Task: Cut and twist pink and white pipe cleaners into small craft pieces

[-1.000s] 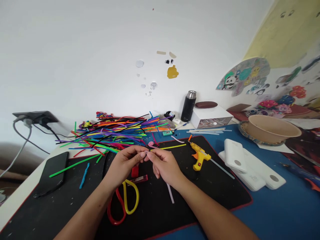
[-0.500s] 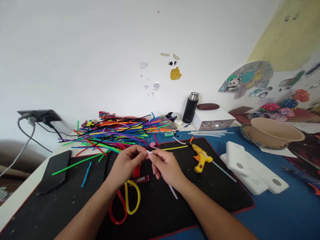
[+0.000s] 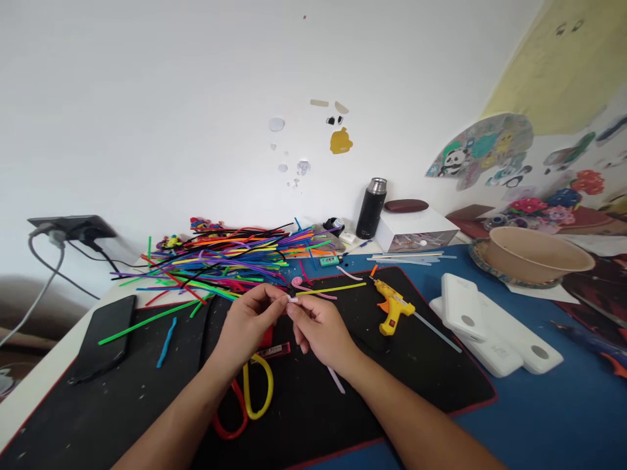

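Observation:
My left hand (image 3: 252,320) and my right hand (image 3: 321,329) meet over the black mat (image 3: 304,431), fingertips pinched together. Between them is one end of a pale lilac pipe cleaner (image 3: 292,299); much of it is hidden by my fingers. A pale lilac length (image 3: 336,380) shows below my right wrist; I cannot tell whether it is the same piece. Just beyond my fingers lies a pink coiled pipe cleaner (image 3: 297,282) and a straight yellow one (image 3: 337,288). Under my left hand are scissors with a red and a yellow handle (image 3: 258,391), blades mostly covered.
A heap of coloured pipe cleaners (image 3: 220,254) lies at the back left. To the right are a yellow glue gun (image 3: 392,307), white power banks (image 3: 494,333) and a beige bowl (image 3: 539,258). A black flask (image 3: 371,212) stands by the wall; a phone (image 3: 105,336) lies left.
The view has shifted slightly. Both hands stay pinched on the pale lilac pipe cleaner, with only small finger movement; nothing on the mat has visibly moved.

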{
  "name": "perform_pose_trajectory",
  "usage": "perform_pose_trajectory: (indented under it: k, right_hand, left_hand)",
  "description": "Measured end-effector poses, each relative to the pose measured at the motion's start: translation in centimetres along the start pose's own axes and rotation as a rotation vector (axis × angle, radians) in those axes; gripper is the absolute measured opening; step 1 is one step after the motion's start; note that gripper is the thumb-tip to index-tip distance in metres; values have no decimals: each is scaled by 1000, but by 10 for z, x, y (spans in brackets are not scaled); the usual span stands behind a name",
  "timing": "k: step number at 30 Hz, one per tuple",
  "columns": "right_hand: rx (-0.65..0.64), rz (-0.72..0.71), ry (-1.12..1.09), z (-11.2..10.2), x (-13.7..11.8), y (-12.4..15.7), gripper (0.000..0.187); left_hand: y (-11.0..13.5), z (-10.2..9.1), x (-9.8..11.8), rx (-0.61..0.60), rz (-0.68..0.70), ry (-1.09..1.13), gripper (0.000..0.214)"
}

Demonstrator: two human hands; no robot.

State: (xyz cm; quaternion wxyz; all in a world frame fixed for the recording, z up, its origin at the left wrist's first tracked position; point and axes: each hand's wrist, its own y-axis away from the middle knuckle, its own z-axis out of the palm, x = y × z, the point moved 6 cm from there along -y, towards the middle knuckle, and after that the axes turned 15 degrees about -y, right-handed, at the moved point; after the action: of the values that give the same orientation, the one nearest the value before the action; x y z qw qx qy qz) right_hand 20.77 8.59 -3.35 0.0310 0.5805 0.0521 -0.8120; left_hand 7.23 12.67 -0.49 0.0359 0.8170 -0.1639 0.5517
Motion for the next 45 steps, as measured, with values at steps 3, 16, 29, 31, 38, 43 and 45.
perform_pose_trajectory:
  k: [3, 16, 29, 31, 38, 43, 45]
  right_hand:
    - [-4, 6, 1, 1, 1, 0, 39]
    - [21, -73, 111, 1, -4, 2, 39]
    - [38, -17, -18, -1, -8, 2, 46]
    - [26, -17, -22, -1, -8, 1, 47]
    - [-26, -10, 5, 3, -8, 3, 47]
    - [-32, 9, 13, 3, -6, 2, 48]
    - [-44, 16, -4, 3, -4, 2, 48]
  left_hand:
    - [0, -1, -1, 26, 20, -36, 24]
    - [4, 0, 2, 97, 40, -143, 23]
    - [-7, -5, -7, -155, -104, 114, 34]
    - [-7, -4, -6, -159, -104, 112, 33]
    - [-5, -1, -5, -202, -98, 91, 38]
    - [-5, 1, -5, -209, -81, 120, 34]
    - [-5, 1, -5, -214, -78, 138, 33]
